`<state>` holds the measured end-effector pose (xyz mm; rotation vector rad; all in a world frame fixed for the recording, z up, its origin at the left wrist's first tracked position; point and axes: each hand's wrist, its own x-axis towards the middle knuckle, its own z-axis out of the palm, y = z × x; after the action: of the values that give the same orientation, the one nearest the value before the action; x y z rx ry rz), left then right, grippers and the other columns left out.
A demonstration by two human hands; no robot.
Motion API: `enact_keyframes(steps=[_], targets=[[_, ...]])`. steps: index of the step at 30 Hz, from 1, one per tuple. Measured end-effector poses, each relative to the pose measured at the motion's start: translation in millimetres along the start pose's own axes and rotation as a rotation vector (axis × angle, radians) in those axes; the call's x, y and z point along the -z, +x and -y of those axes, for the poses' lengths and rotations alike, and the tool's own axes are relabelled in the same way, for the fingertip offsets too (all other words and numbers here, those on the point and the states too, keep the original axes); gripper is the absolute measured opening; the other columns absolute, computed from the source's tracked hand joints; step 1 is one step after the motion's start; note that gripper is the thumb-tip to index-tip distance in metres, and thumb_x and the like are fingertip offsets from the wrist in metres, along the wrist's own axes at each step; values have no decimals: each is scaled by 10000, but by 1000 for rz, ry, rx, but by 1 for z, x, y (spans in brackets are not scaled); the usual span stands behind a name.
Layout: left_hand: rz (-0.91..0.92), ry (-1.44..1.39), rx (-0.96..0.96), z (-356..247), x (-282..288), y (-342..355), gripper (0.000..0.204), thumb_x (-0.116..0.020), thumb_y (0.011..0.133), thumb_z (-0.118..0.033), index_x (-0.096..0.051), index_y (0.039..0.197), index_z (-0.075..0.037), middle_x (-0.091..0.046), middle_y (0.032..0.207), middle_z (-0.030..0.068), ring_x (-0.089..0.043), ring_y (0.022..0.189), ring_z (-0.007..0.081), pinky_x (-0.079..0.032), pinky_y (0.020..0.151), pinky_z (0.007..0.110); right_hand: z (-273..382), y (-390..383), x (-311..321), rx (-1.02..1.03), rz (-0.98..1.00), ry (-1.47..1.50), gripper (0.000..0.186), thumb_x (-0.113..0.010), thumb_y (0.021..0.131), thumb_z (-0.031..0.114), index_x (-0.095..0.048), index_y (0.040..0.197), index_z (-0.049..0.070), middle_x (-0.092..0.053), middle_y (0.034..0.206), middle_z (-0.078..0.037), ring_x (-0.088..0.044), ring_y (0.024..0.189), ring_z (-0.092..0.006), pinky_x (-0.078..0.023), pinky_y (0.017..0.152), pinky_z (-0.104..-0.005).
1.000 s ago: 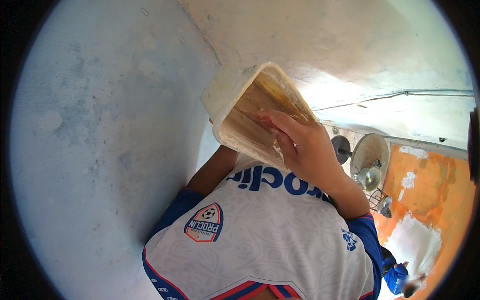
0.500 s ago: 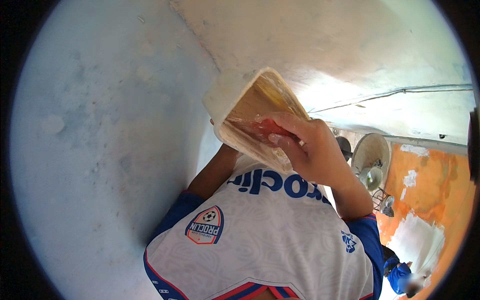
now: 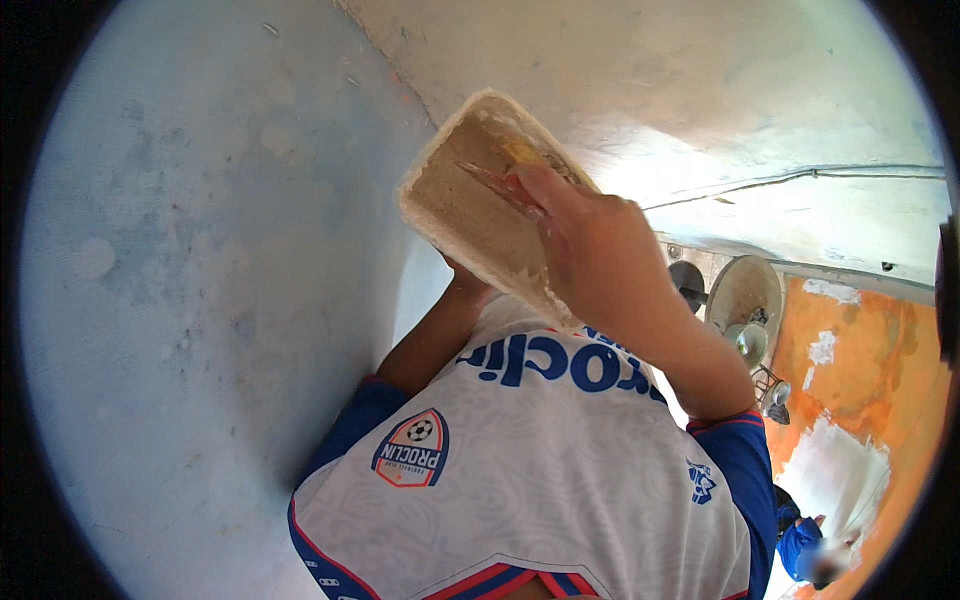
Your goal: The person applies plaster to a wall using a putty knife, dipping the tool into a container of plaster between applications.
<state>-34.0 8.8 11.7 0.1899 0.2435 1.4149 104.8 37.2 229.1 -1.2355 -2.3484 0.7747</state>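
Right hand is raised in front of the chest, elbow bent, forearm angled up and leftward from the blue sleeve. Back of the hand is turned largely to the camera; fingers are curled, with one digit reaching forward over the tool. A red-handled tool is clamped in this grip, its thin end pointed up-left into the trough; whether the inner surface is touched by the tool cannot be told. The hand is placed over the trough's right-hand end, with part of the rim covered.

The trough, pale and oblong, is held up in front of the upper body, tilted so its open side is shown to the camera. Residue is seen along its rim and inside, with a yellow patch on the upper inner wall. Left hand is mostly hidden behind the trough's lower-left side; its forearm is slanted up and rightward, elbow bent. The trough appears to be supported there, but finger closure cannot be told.

A white shirt is seen below the trough. At left, a bluish wall; at right, a patchy orange wall, a round pale basin-like object, and another person in blue, well apart.
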Motion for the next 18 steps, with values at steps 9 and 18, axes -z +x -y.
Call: enact_keyframes(steps=[9,18], targets=[[-95,-28,1,7,9,-4,877,-301,960,-789,-270,1596,-185,-441,1530,142,-485,1395,297,-466,1141,502,-9,-2,-13,-17,140,14,337,-615,923,32,-573,1253,85,-702,825,-239,-704,781,-429,-555,703,-504],[-85,10,-9,8,27,-6,996,-295,895,-881,-317,1580,-158,-454,1519,142,-503,1374,293,-484,1121,478,-7,-7,-4,-61,149,53,393,-594,895,-26,-576,1275,75,-704,885,-268,-697,824,-457,-554,760,-516]])
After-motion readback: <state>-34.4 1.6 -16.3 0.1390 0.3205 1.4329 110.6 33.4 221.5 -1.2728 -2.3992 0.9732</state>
